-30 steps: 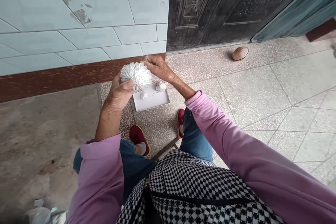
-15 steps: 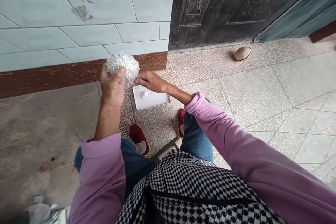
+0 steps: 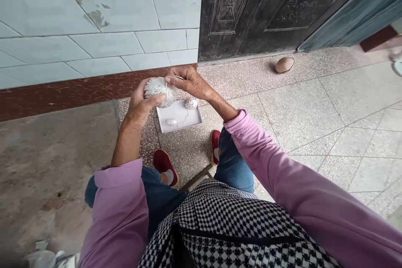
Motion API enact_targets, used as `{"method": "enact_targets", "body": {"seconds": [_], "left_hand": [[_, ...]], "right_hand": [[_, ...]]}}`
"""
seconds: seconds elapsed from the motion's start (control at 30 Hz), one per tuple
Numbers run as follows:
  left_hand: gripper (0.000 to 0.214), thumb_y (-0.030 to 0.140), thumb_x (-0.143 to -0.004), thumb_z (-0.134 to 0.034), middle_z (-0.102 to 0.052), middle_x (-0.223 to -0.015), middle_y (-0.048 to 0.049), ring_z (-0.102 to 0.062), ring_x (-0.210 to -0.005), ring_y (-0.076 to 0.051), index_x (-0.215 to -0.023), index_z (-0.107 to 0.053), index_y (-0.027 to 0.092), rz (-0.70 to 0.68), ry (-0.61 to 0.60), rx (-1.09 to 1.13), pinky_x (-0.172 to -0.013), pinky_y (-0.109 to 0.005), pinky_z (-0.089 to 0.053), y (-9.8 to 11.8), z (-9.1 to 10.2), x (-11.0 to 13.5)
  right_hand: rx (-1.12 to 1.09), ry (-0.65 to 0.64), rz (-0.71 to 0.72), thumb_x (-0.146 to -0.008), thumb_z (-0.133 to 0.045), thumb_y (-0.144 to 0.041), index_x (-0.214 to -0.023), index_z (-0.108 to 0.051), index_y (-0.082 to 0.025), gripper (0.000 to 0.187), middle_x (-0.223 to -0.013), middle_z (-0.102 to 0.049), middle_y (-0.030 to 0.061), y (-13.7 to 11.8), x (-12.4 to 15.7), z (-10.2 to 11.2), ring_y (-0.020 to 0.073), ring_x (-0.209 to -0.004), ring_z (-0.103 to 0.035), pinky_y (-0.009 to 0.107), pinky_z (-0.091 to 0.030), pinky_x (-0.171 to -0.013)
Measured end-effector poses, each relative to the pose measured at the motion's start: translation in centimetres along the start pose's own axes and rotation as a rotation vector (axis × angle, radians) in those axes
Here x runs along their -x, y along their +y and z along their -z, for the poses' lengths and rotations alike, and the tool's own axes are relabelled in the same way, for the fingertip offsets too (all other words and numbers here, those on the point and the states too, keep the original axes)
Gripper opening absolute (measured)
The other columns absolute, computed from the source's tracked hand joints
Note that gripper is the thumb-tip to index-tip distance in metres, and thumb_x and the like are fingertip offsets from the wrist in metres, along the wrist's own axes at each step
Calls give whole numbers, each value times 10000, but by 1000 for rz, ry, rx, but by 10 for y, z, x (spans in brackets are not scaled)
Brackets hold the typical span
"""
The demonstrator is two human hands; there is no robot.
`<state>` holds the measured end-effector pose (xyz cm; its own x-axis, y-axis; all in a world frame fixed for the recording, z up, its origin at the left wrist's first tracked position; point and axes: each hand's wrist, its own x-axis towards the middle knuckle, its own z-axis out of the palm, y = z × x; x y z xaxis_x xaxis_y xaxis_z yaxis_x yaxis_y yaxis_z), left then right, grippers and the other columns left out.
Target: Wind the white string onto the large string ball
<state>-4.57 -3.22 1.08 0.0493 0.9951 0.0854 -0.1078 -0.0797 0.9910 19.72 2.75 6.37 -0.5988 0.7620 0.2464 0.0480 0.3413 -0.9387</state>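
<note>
My left hand (image 3: pixel 141 102) is wrapped round a fluffy white pom-pom (image 3: pixel 157 88) made of many shiny strands, with the thumb pressed on its front. A white string (image 3: pixel 166 88) runs across the pom-pom's right part. At its upper right edge, the fingers of my right hand (image 3: pixel 190 81) pinch this string; the exact grip is partly hidden. Below both hands a shallow white tray (image 3: pixel 180 127) lies on the floor. Inside it are a small white ball of string (image 3: pixel 191 104) and a smaller white bundle (image 3: pixel 171 122), with a thin thread between them.
A tiled wall (image 3: pixel 94 46) with a brown base strip and a dark carved door (image 3: pixel 248 12) stand ahead. A rounded tan object (image 3: pixel 284 65) lies by the door. My red shoes (image 3: pixel 165 165) flank the tray's near side. Clear plastic containers (image 3: pixel 40 257) sit at the lower left.
The pom-pom has moved right and down and turned in my left hand. My right hand has risen to its upper edge. A ball of string now shows at the tray's right side.
</note>
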Motion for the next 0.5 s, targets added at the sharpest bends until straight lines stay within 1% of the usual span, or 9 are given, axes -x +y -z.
{"method": "enact_targets", "body": {"seconds": [0.03, 0.1, 0.2, 0.27, 0.33, 0.4, 0.5], "left_hand": [[850, 514, -674, -1230, -872, -1298, -105, -775, -1214, -345, -1357, -809, 232, 46, 4, 51, -1085, -486, -661, 4, -3, 3], [799, 459, -666, -1215, -898, -1284, -115, -793, -1167, -338, -1339, -853, 227, 119, -38, 123, -1037, -475, -684, 13, -9, 9], [729, 425, -686, -1184, -924, -1251, -112, -830, -1146, -341, -1328, -890, 240, 158, -138, 187, -1057, -498, -732, 21, -16, 14], [750, 437, -687, -1177, -925, -1200, -102, -855, -1150, -355, -1357, -899, 250, 161, -159, 235, -1098, -533, -761, 24, -18, 15], [798, 466, -681, -1179, -912, -1127, -91, -873, -1186, -385, -1397, -890, 260, 148, -151, 292, -1138, -574, -778, 24, -19, 16], [849, 491, -673, -1188, -896, -1087, -89, -878, -1276, -424, -1430, -872, 271, 130, -132, 335, -1188, -610, -776, 23, -20, 17], [933, 534, -644, -1224, -898, -1179, -116, -852, -1429, -472, -1461, -848, 285, 95, -77, 349, -1240, -642, -758, 22, -21, 16]], "right_hand": [[-32, 31, -12, -1278, -822, -801, -938, -663, -258, 660, -837, -582, -9, 0, -1, 3, 206, -868, -469, 346, -464, -764], [-85, 83, -24, -1260, -806, -853, -916, -599, -283, 697, -803, -525, -21, 2, -2, 8, 201, -832, -450, 338, -441, -716], [-105, 139, -30, -1302, -757, -816, -879, -476, -291, 731, -777, -408, -49, 7, -4, 10, 156, -777, -398, 299, -405, -696], [-112, 154, -60, -1273, -847, -785, -874, -450, -303, 742, -772, -396, -55, 11, -6, 9, 161, -776, -382, 296, -397, -679], [-107, 156, -110, -1238, -931, -751, -871, -435, -305, 761, -781, -391, -55, 13, -7, 6, 171, -783, -396, 292, -400, -670], [-80, 152, -144, -1239, -958, -692, -864, -428, -291, 763, -796, -380, -52, 15, -9, 2, 175, -799, -421, 285, -419, -692], [-23, 147, -133, -1283, -926, -587, -831, -431, -275, 739, -796, -367, -54, 19, -14, -5, 173, -813, -420, 290, -429, -744]]}}
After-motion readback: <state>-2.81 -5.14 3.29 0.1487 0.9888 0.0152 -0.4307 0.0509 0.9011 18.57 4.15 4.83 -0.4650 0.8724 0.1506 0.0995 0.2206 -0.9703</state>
